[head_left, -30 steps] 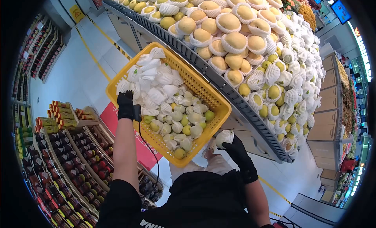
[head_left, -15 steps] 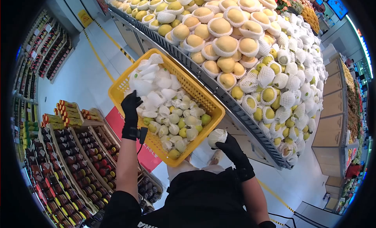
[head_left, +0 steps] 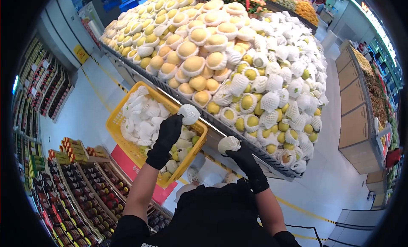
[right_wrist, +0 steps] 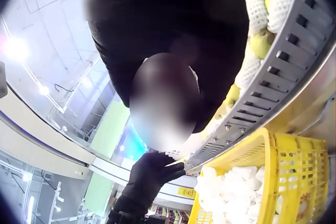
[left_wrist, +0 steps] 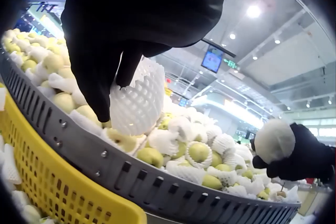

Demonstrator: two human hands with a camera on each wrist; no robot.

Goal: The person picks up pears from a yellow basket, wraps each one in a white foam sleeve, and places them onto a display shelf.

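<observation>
My gloved left hand [head_left: 168,131] pinches a white foam net sleeve [head_left: 189,114] over the right side of the yellow basket [head_left: 111,124]. In the left wrist view, thumb and finger grip the edge of the foam net [left_wrist: 139,100], which looks hollow at its top. My gloved right hand [head_left: 246,160] holds a round fruit in a thin whitish wrapper [head_left: 228,145], just right of the basket. Inside the basket, loose foam nets [head_left: 142,117] fill the far left part, and wrapped yellow-green fruit [head_left: 183,143] fills the near right part.
A large slanted stand of pears [head_left: 193,65] in foam nets rises behind the basket, edged by a grey slotted rail [head_left: 148,77]. Shelves of jars [head_left: 80,191] stand at the left. Wooden cabinets [head_left: 355,126] line the far right.
My left hand has come up and right from among the foam nets, now with one net in its fingers. The right hand still holds the wrapped fruit, slightly left and higher. The view has tilted up.
</observation>
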